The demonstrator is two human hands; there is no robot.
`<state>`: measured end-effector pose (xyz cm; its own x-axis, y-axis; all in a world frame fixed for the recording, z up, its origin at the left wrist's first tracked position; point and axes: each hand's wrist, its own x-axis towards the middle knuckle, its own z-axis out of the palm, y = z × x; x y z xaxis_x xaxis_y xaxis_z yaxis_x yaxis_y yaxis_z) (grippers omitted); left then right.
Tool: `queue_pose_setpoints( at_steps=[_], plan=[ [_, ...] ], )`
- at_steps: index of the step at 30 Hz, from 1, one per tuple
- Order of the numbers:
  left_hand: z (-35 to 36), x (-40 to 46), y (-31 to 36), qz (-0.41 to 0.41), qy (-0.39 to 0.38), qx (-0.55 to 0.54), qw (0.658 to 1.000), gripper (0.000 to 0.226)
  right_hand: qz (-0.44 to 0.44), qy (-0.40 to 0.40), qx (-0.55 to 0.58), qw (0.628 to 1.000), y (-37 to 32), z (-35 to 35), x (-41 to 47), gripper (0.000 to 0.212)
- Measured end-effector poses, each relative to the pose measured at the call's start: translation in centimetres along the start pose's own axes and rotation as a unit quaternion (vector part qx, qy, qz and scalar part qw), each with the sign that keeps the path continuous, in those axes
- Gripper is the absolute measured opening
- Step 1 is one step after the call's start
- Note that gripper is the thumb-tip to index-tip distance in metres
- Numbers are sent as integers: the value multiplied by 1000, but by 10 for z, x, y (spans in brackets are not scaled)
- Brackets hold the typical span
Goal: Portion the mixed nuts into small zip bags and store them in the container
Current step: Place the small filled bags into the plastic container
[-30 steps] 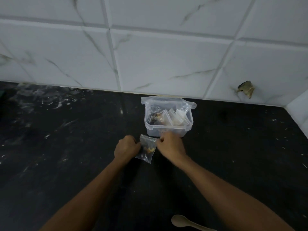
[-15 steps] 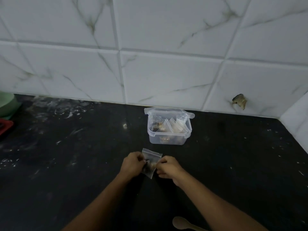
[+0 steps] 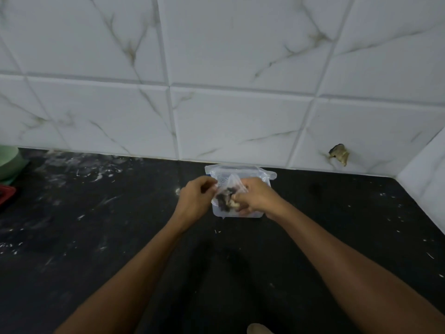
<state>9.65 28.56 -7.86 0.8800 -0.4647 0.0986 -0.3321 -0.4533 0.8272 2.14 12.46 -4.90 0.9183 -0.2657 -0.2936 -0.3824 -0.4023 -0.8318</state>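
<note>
Small clear zip bag of mixed nuts pinched by left hand and right hand; clear plastic container partly hidden behind hands; green bowl far left on black surface.

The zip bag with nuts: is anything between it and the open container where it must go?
Nothing visible blocks it. Both the left hand and the right hand hold the zip bag directly over the container, which has no lid on. How full it is stays hidden.

White tiles veined grey-brown — black countertop flecked white — clear container.
</note>
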Motion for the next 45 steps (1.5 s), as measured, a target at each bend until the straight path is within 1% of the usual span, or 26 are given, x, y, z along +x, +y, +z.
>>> queue_pose_setpoints(
  at_steps=[2,3,5,7,9,13,18,22,25,28,33,36,38,40,43,45],
  plan=[
    [-1,12,-2,-33,33,-1,999,25,6,29,1,1000,-9,-13,10,16],
    [1,18,-5,-54,37,5,998,27,12,46,1,999,-13,-19,16,15],
    [5,27,-11,-96,31,18,995,30,28,75,8,997,-19,-28,29,12],
    [11,35,-19,-128,12,17,992,27,47,96,-5,994,-22,-33,43,10],
    [17,42,-27,-153,-9,-4,988,20,69,98,-31,992,-22,-32,56,10],
    [28,49,-41,-180,-35,-58,981,13,118,67,-73,988,-15,-17,79,14],
    [33,52,-48,-186,-37,-81,979,13,144,38,-125,981,4,5,101,11],
    [34,52,-52,-181,-34,-83,979,14,137,38,-214,967,14,16,109,20],
    [35,52,-53,-173,-31,-75,981,16,138,26,-260,955,18,21,113,19],
    [36,52,-54,-170,-24,-69,983,15,146,13,-304,941,21,27,119,27],
    [37,52,-55,-166,-20,-59,984,20,156,7,-312,937,27,34,126,26],
    [38,52,-56,-161,-22,-63,985,20,150,13,-312,938,31,40,128,36],
    [38,51,-57,-162,-22,-64,985,20,152,4,-315,937,35,44,131,42],
    [38,51,-58,-163,-20,-71,984,19,153,-7,-323,934,37,45,133,45],
    [39,51,-59,-169,-20,-83,982,19,125,-8,-317,940,31,42,122,38],
    [38,50,-59,-178,-24,-89,980,23,101,24,-315,943,29,40,110,31]
  ],
)
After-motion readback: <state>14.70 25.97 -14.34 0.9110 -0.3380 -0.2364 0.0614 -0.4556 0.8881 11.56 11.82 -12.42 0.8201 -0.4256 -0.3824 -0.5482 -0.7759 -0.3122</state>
